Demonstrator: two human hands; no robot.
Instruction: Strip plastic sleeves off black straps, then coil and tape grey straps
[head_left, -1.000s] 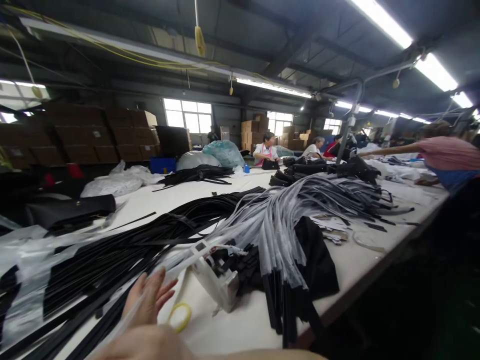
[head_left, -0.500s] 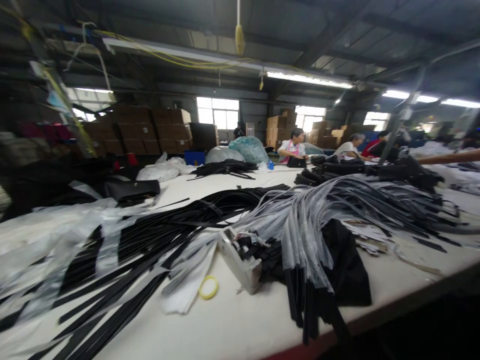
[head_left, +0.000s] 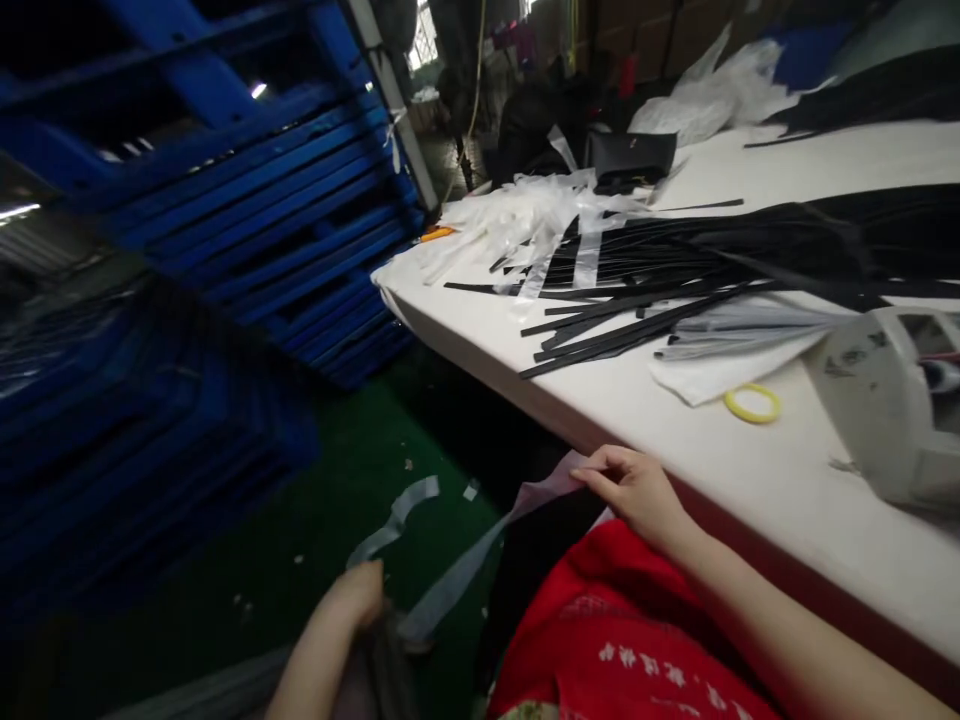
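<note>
My right hand (head_left: pixel 626 492) is at the table's front edge, thumb and fingertips pinched on the end of a translucent plastic strip (head_left: pixel 457 590), which hangs down to the lower left. Lower left, over the floor, is my left hand (head_left: pixel 361 592), its back turned to me and its fingers hidden. A second pale translucent strip (head_left: pixel 401 515) shows just beyond it; whether the hand holds that strip I cannot tell. A red apron (head_left: pixel 600 610) with white lettering covers my front.
On the white table (head_left: pixel 750 480) lie black straps (head_left: pixel 637 310), crumpled clear plastic (head_left: pixel 517 225), a yellow ring (head_left: pixel 752 403) and a grey tape dispenser (head_left: pixel 862 400). Blue pallets (head_left: pixel 300 220) are stacked at the left. Small scraps litter the green floor (head_left: pixel 337 480).
The view has swung left and down from the table and room to the table's corner, pallets and floor. Both my hands have come into view, the right with a plastic strip.
</note>
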